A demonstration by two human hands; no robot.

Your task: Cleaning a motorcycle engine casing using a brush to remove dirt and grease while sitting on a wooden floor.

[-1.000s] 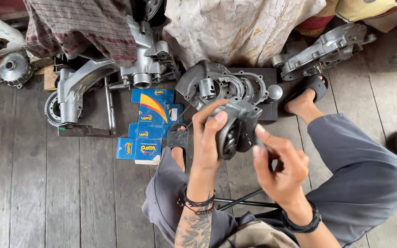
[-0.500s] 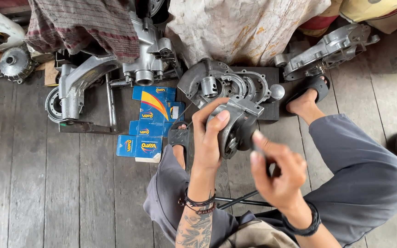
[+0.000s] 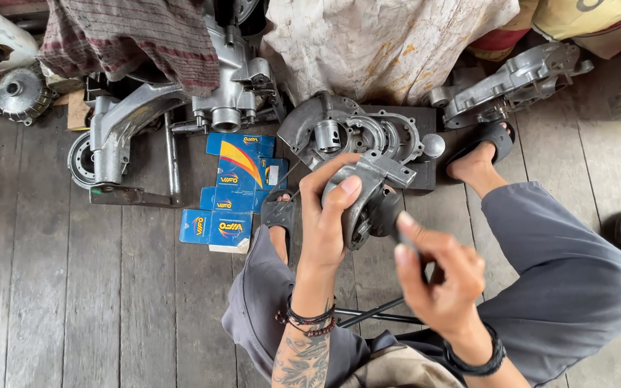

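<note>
The left hand [image 3: 328,219] is wrapped around a grey metal engine part [image 3: 369,192], its fingers curled over the top edge and the thumb pressed on the near face. Just beside it, the right hand [image 3: 436,276] has its fingers closed on a dark tool handle [image 3: 389,219] that touches the part's lower right side. Blue boxes [image 3: 235,187] lie on the plank floor [image 3: 52,287] to the left of the left fingers.

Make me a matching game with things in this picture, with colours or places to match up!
Things:
1. small boxes
2. metal part
3. striped cloth
4. sandal

Matches:
A. gripped in the left hand
B. black, on a foot
C. blue, lying on the wooden floor
D. draped over engine parts, top left

Pairs: 1-C, 2-A, 3-D, 4-B
</note>
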